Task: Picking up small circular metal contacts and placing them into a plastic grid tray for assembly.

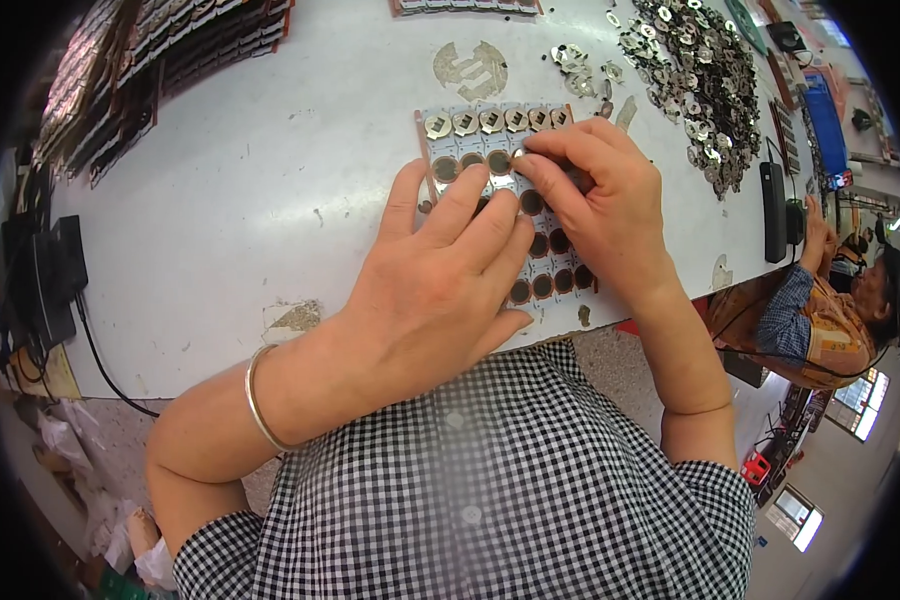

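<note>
A flat tray [440, 143] with rows of round pockets lies on the white table [250, 180] in front of me. Its far row holds silver metal discs [490, 120]; nearer pockets show dark and bare. My left hand [435, 290] lies flat on the tray with its fingers spread, pressing it down. My right hand [595, 205] is curled over the tray's right side, thumb and forefinger pinched on a small silver disc [517, 154] at the second row. Much of the tray is hidden under both hands.
A heap of loose silver metal discs [695, 75] lies at the back right, with a few stray ones nearer [575, 60]. Stacked dark trays [160, 60] stand at the back left. A black box with cable [55, 275] sits left. Another person [835, 310] sits at the right.
</note>
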A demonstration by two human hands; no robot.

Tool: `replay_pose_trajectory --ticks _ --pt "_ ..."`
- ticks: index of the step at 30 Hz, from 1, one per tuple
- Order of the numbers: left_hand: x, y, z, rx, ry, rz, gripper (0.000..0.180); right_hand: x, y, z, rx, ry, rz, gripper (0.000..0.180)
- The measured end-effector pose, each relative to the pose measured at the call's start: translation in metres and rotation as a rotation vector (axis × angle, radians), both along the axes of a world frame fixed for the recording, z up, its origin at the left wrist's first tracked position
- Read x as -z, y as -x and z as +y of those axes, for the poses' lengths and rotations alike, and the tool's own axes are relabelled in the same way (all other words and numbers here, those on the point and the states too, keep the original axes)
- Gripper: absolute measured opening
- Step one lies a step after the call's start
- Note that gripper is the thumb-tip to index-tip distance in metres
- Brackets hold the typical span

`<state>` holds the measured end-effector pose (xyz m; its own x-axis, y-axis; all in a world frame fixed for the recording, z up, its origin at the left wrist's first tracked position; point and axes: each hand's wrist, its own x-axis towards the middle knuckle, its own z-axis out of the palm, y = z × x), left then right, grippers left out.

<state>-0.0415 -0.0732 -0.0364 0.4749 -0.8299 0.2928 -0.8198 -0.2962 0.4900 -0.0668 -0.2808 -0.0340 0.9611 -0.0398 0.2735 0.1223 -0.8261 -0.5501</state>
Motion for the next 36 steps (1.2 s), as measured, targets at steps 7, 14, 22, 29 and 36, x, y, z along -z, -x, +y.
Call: replay_pose_trajectory --ticks 7,14,22,29,36 --pt "-0.001 0.001 0.0 -0.004 -0.009 0.007 0.068 0.004 0.004 0.003 -0.029 -0.037 -0.086 0.019" --pt "-0.001 0.001 0.0 0.0 -0.028 -0.005 0.068 0.004 0.003 -0.003 -0.093 0.015 -0.094 0.019" --pt "-0.003 -0.001 -0.001 0.001 -0.027 -0.005 0.069 -0.001 -0.017 -0.072 0.162 -0.058 -0.04 0.018" --pt "-0.005 -0.002 -0.001 0.008 -0.035 -0.006 0.069 -0.008 -0.017 -0.088 0.054 -0.005 0.164 0.021" --pt "-0.003 -0.002 -0.001 0.008 -0.018 -0.002 0.069 -0.011 -0.009 -0.094 0.077 -0.139 0.259 0.03"
